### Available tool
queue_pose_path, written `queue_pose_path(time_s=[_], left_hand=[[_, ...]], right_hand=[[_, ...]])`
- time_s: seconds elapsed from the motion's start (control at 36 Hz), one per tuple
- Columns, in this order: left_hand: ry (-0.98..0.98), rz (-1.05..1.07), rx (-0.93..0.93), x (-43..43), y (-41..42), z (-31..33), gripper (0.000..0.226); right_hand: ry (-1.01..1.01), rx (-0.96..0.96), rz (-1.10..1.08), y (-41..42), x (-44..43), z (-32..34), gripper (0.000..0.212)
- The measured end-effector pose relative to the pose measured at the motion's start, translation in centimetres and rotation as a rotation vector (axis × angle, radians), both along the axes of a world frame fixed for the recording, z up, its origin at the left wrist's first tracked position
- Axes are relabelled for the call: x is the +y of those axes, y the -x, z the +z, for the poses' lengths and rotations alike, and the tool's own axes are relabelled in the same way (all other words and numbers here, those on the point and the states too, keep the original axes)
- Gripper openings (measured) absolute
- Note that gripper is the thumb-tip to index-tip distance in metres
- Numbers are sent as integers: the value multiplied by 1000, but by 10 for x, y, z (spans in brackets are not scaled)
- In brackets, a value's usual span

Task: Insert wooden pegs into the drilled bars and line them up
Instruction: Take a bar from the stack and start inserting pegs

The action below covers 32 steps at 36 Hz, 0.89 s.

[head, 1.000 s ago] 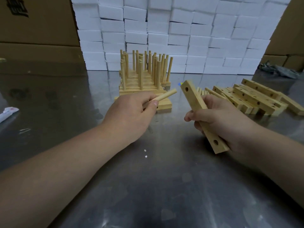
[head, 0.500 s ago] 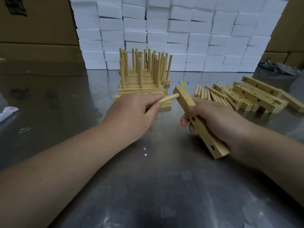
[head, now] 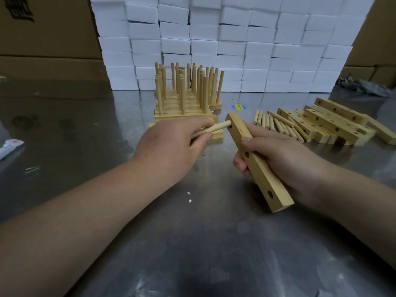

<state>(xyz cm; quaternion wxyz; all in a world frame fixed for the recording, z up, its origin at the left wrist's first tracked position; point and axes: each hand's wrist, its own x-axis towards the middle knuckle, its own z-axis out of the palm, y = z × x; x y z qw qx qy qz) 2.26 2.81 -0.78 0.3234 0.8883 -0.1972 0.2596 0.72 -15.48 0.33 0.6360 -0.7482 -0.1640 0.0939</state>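
My right hand (head: 276, 155) grips a drilled wooden bar (head: 260, 168) held above the metal table, its far end tilted up and away. Two empty holes show on the bar's near half. My left hand (head: 171, 144) pinches a wooden peg (head: 216, 128) whose tip sits in the bar's far-end hole. Behind my hands stands a row of finished bars with upright pegs (head: 186, 93). Loose pegs (head: 276, 124) and a pile of empty drilled bars (head: 330, 123) lie to the right.
The steel table (head: 192, 243) carries a wall of stacked white boxes (head: 225, 43) at the back and cardboard cartons (head: 42, 35) at the back left. A white wrapper (head: 9, 146) lies at the left edge, crumpled grey plastic (head: 364, 86) at the far right.
The peg and the bar's far end came together: apart a second ago, the peg tip now sits in the end hole. The bar dropped lower and nearer my left hand.
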Motion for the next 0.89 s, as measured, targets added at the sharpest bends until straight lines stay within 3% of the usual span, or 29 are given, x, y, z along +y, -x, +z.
queue_pose_path(time_s=[0.22,0.58,0.89], left_hand=[[-37,-24,-55,-2,3,2,20],[-65,-10,-117,-2,6,5,14],[-165,7,8,-2,6,6,28]], right_hand=[[-29,23,18,-1,2,-2,30],[125,-81,-4,9,3,5,31],[341,-240,-75,13,2,4,38]])
